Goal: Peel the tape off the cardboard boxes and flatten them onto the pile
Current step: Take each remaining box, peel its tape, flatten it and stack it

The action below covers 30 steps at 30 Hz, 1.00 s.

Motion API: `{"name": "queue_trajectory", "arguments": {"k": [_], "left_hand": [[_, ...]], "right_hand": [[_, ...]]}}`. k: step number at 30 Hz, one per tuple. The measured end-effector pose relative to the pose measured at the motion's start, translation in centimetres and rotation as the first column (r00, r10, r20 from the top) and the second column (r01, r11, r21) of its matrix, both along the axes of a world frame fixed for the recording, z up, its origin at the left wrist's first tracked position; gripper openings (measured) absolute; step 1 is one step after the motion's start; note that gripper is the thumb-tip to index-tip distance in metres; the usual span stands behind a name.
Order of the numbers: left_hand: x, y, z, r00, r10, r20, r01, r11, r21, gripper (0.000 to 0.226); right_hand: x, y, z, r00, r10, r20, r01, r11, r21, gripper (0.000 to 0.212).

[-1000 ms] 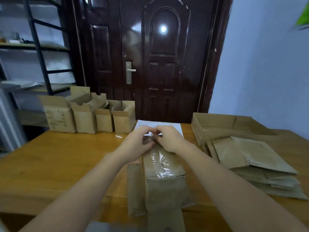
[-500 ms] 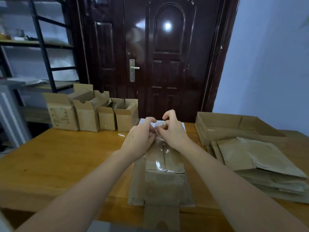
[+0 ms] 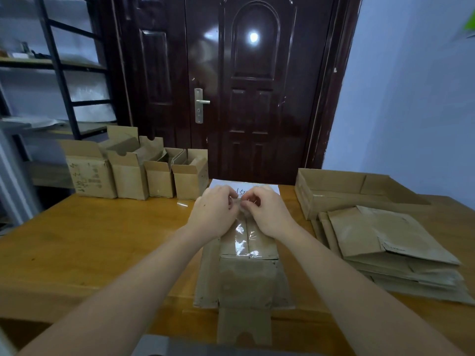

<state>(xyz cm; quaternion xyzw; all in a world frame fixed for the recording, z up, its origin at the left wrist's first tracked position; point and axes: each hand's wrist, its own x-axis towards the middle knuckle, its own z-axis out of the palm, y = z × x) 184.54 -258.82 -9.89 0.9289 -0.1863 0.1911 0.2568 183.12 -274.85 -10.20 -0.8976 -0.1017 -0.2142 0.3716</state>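
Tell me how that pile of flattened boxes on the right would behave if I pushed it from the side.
The pile looks loosely stacked, its sheets fanned and misaligned, so the top ones would probably slide off rather than the whole moving together. The flat cardboard seems thin and slightly curled, so likely light and a bit bendy. It lies low on the table, so tipping seems unlikely.
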Motion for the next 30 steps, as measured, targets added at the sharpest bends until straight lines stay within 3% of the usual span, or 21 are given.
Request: {"name": "queue_trajectory", "arguments": {"k": [5,9,14,16,18,22,26,30], "left_hand": [[0.1,0.1,-0.7,0.989,0.045,0.141,-0.063,0.990,0.123,0.025],[0.4,0.2,-0.9,0.995,0.025,0.101,-0.041,0.987,0.155,0.033],[-0.2,0.4,-0.8,0.977,-0.023,0.212,-0.014,0.985,0.173,0.029],[-0.8,0.5,-0.3,0.966,-0.053,0.254,-0.009,0.971,0.240,0.040],[-1.5,0.4,0.0,0.968,-0.068,0.242,-0.004,0.959,0.284,0.045],[-2.2,0.1,-0.4,0.986,-0.032,0.161,-0.008,0.971,0.239,0.032],[-2.2,0.4,-0.7,0.991,-0.041,0.131,0.006,0.965,0.261,0.036],[-2.4,0.7,-0.9,0.985,-0.064,0.160,0.023,0.969,0.247,0.038]], "right_hand": [[-0.8,0.4,0.1,0.998,0.045,0.037,-0.046,0.999,0.024,0.006],[-1.7,0.3,0.6,0.989,0.141,-0.041,-0.141,0.990,0.000,0.023],[-1.5,0.1,0.4,0.999,0.046,-0.026,-0.045,0.998,0.036,0.019],[-1.6,0.1,0.3,0.999,0.033,-0.030,-0.031,0.998,0.061,0.018],[-1.9,0.0,0.2,1.000,0.025,-0.010,-0.024,0.997,0.079,0.015],[-2.0,-0.1,0.2,1.000,0.012,-0.021,-0.010,0.995,0.099,0.005],[-2.3,-0.4,0.5,0.999,0.040,-0.010,-0.040,0.999,0.016,0.018],[-4.1,-1.3,1.2,0.985,0.139,-0.097,-0.135,0.990,0.050,0.022]]}}
